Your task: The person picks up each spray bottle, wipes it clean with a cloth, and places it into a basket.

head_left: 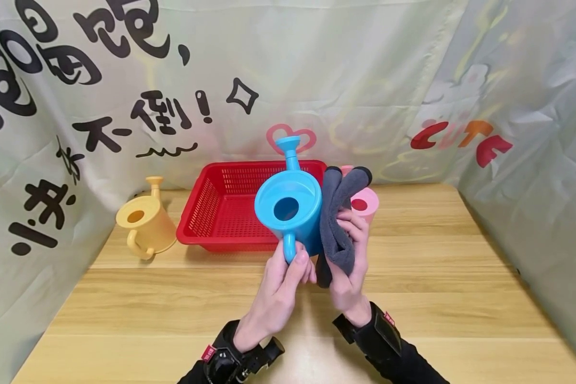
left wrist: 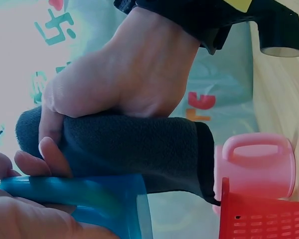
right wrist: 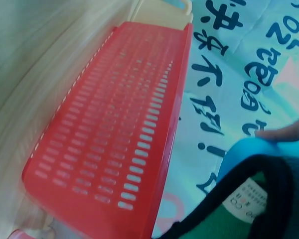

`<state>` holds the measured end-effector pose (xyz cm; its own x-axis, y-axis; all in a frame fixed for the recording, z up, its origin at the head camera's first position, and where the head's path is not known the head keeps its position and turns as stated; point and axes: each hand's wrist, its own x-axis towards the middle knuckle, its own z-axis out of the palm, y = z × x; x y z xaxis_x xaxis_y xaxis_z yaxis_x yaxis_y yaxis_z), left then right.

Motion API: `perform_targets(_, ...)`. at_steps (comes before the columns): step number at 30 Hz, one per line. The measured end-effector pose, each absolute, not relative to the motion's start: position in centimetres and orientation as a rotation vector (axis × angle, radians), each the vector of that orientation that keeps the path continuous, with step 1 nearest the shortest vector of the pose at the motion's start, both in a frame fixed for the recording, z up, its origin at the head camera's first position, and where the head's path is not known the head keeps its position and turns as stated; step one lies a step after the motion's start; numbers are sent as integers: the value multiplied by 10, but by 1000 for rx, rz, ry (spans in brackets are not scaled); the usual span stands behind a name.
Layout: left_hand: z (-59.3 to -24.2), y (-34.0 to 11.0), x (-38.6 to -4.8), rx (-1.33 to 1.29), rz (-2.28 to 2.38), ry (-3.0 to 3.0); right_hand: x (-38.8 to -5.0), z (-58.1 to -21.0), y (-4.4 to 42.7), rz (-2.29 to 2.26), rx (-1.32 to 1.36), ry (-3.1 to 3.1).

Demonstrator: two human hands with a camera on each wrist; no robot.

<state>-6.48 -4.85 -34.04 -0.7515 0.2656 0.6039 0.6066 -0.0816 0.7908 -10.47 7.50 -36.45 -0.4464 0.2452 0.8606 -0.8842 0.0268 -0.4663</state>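
Note:
A blue watering can (head_left: 288,205) is held up in front of the red basket, its spout pointing away. My left hand (head_left: 273,293) grips it by the handle and lower side. In my right hand (head_left: 350,266) a dark grey cloth (head_left: 336,224) is pinched and lies against the can's right side. The left wrist view shows the cloth (left wrist: 129,144) folded under the right hand (left wrist: 124,69), beside the blue can (left wrist: 114,199). In the right wrist view a green patch with a white label (right wrist: 246,199) shows inside the cloth's dark edge.
The red basket (head_left: 211,241) stands at the back of the wooden table (head_left: 437,277). A yellow watering can (head_left: 156,226) is left of it. A pink watering can (head_left: 367,202) stands to its right, partly behind the cloth. A printed curtain (head_left: 365,80) hangs behind.

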Motion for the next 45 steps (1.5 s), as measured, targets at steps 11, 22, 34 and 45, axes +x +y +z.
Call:
perform_targets(11, -341, -46, -65, -973, -1945, -1919, -103, -366, 72, 1568, 703, -1347)
perform_targets(22, -343, -44, -64, -993, -1949, -1937, -105, -357, 85, 1690, 622, -1442)
perform_targets(34, -346, -42, -63, -927, -1927, -2060, -110, -359, 98, 1782, 511, -1541)
perform_targets(45, -344, -41, -61, -891, -1946, -2113, -110, -358, 98, 1805, 460, -1548)
